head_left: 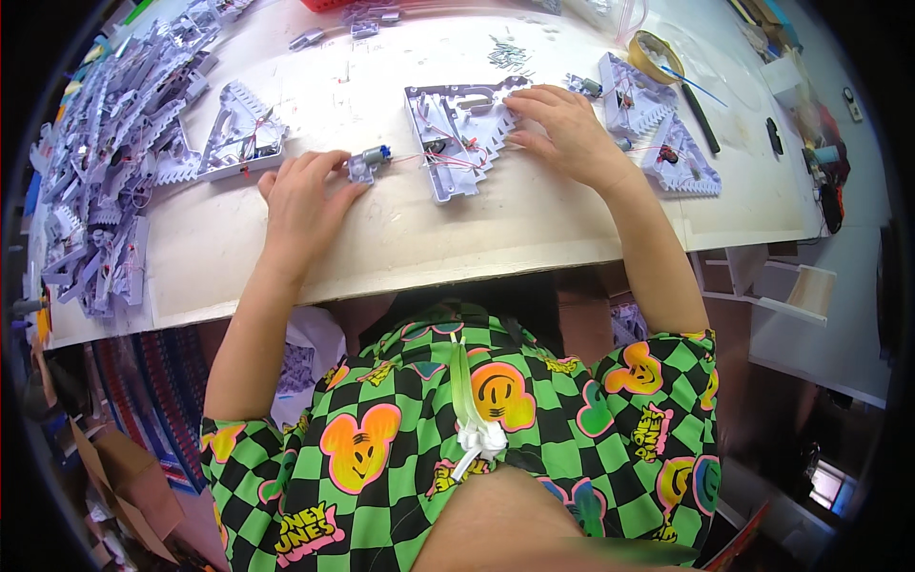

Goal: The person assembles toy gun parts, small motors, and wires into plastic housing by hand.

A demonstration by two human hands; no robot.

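Observation:
In front of me a pale lilac plastic housing half [456,143] with a toothed slanted edge lies on the table, red wires inside it. My right hand [570,136] has its thumb and fingers on the right edge of this housing. Thin wires run left from it to a small motor [372,162] with a blue end and a pale bracket. My left hand [310,202] pinches the bracket end of that motor between thumb and forefinger, close to the table top.
A big heap of similar housings [114,162] covers the table's left side, one wired housing [238,133] beside it. More wired housings [634,92] lie right of my right hand, near a bowl [656,55] and a black-handled tool [701,119]. Small screws [508,52] lie scattered beyond.

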